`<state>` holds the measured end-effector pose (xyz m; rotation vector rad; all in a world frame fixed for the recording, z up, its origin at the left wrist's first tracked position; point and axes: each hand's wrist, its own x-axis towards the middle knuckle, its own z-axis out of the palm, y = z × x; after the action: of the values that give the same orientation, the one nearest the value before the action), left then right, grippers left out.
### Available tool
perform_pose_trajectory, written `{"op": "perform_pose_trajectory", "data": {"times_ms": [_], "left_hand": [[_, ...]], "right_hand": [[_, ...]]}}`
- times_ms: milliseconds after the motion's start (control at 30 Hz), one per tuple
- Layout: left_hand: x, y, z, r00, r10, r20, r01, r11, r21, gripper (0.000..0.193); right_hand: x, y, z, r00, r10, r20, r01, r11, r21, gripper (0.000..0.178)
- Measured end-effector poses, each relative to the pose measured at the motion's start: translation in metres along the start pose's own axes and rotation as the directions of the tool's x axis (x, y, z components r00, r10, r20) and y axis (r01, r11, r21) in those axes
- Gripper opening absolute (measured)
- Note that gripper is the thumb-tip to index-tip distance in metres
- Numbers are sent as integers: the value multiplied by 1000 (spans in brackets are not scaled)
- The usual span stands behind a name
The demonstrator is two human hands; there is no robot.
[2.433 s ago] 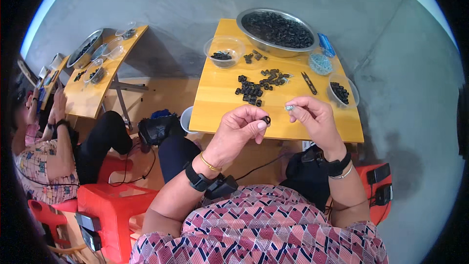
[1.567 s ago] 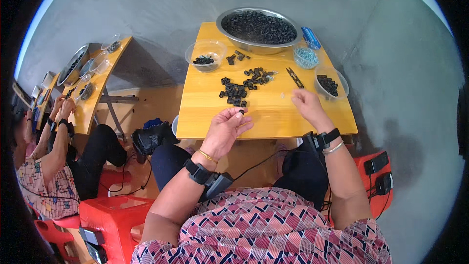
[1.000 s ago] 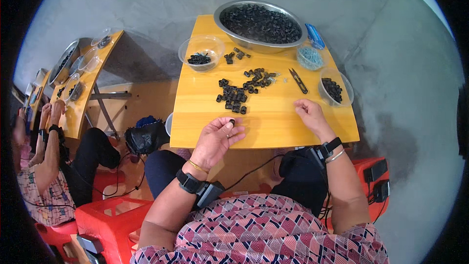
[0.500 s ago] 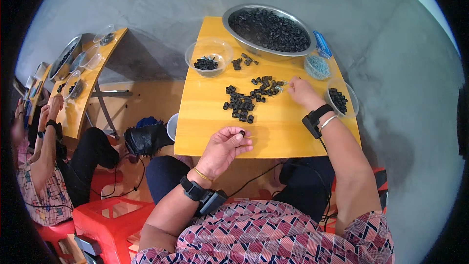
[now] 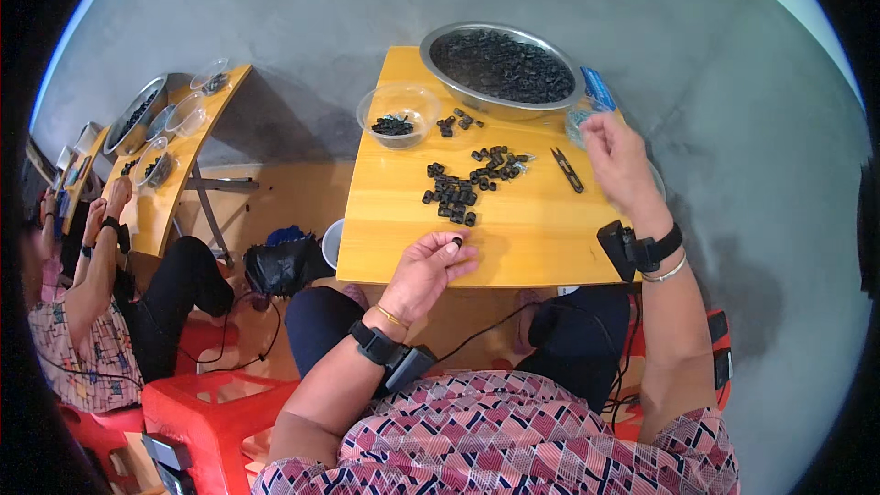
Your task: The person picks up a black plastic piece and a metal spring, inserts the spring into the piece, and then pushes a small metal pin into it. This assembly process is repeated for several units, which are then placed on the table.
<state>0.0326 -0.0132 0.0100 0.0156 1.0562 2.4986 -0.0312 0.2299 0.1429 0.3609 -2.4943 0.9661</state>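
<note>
A small black plastic piece (image 5: 457,242) is pinched between the thumb and fingers of my left hand (image 5: 423,271), over the table's near edge. My right hand (image 5: 620,158) is raised at the table's right side, fingers curled together beside the clear cup of small pale blue pieces (image 5: 577,126). What its fingertips hold, if anything, I cannot make out. Between the hands lies a loose pile of similar black pieces (image 5: 456,194), with a few small shiny bits (image 5: 522,160) at its right. Black thread snips (image 5: 567,170) lie right of the pile.
A large steel basin (image 5: 501,69) full of black pieces stands at the back of the yellow table (image 5: 385,220). To its left is a clear bowl (image 5: 399,116) with some black pieces. My right hand mostly hides another clear tub (image 5: 658,180). A co-worker's hands (image 5: 119,194) are at the left table.
My right hand has moved right and up from the pile's right edge to beside the blue-piece cup, uncovering the snips. My left hand keeps its pinch on the black piece.
</note>
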Motion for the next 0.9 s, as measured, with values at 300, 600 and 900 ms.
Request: {"op": "perform_pose_trajectory", "data": {"times_ms": [300,600,900], "left_hand": [[0,-5,-7,997,62,50,-58,996,-73,15],[1,-4,-8,997,46,54,-43,997,-68,14],[0,-3,-7,998,37,46,-34,997,-75,11]], "right_hand": [[-54,64,24,784,490,381,-594,770,233,29],[-80,95,35,725,531,439,-683,638,356,29],[-36,59,66,822,293,489,-371,926,69,15]]}}
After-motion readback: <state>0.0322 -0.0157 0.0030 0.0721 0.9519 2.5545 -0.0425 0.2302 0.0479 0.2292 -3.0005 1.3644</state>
